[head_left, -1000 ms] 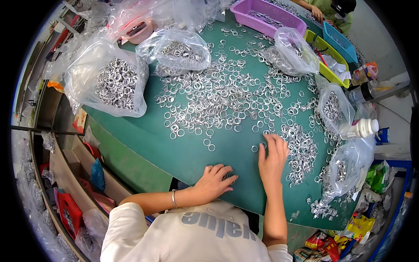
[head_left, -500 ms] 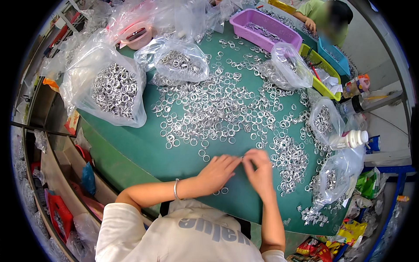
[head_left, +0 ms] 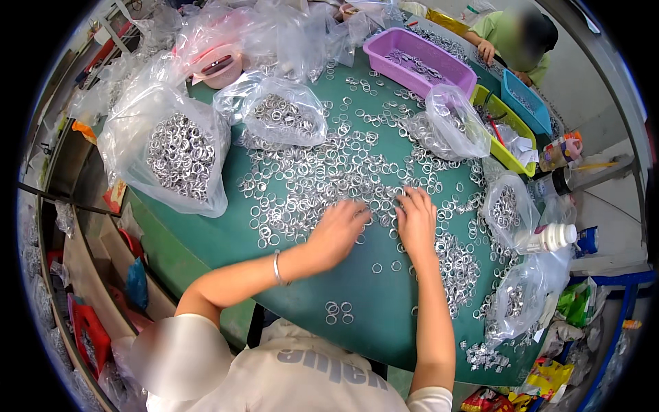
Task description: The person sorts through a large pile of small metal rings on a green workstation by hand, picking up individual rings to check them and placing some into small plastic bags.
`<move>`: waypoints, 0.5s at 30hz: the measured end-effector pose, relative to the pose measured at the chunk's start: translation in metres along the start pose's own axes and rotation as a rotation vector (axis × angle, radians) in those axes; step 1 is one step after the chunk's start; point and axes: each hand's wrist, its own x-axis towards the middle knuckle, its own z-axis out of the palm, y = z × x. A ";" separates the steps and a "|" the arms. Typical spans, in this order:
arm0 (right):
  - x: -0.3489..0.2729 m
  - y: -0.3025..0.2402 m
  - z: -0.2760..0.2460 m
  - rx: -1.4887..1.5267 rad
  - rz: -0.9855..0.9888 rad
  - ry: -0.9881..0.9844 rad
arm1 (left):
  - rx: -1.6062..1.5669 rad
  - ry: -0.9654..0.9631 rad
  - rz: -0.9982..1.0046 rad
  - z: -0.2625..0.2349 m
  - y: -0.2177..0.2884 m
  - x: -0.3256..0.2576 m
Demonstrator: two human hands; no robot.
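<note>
Silver metal rings (head_left: 312,180) lie spread in a broad loose heap across the green table. At the near edge of this heap my left hand (head_left: 336,233) reaches over some rings; its fingers are stretched out and slightly blurred at the tips. Just to its right, my right hand (head_left: 416,223) has its fingers apart, with the tips touching rings. Whether a ring sits under either hand's fingertips is hidden. Between my forearms lie a couple of single rings (head_left: 396,266). Closer to me, several rings (head_left: 332,319) form a small tight group.
Plastic bags of rings (head_left: 180,154) stand at the left and right. A purple basket (head_left: 420,63), a lime-green basket (head_left: 504,130) and a blue basket (head_left: 525,103) line the far right. A white bottle (head_left: 549,238) lies rightward. A co-worker's hand (head_left: 486,51) is at the far side.
Both hands have moved away from my body to the heap and farther apart. The right fingers, earlier pinched together near the left fingertips, have spread. The small ring group is now uncovered.
</note>
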 end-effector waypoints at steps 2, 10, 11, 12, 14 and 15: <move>-0.006 -0.002 -0.016 0.113 0.014 -0.010 | 0.060 0.081 0.001 0.003 -0.016 0.020; 0.010 0.013 -0.021 0.149 0.200 0.206 | 0.188 0.048 0.031 0.048 -0.027 0.105; 0.013 0.012 -0.016 0.089 0.147 0.180 | 0.192 0.074 0.025 0.054 -0.028 0.107; 0.016 0.005 -0.012 0.040 0.135 0.167 | 0.159 0.039 0.016 0.054 -0.029 0.108; 0.019 0.003 -0.001 -0.073 0.052 0.100 | 0.092 -0.033 0.000 0.050 -0.033 0.107; 0.019 0.003 -0.001 -0.068 0.053 0.082 | 0.070 -0.086 -0.048 0.040 -0.031 0.107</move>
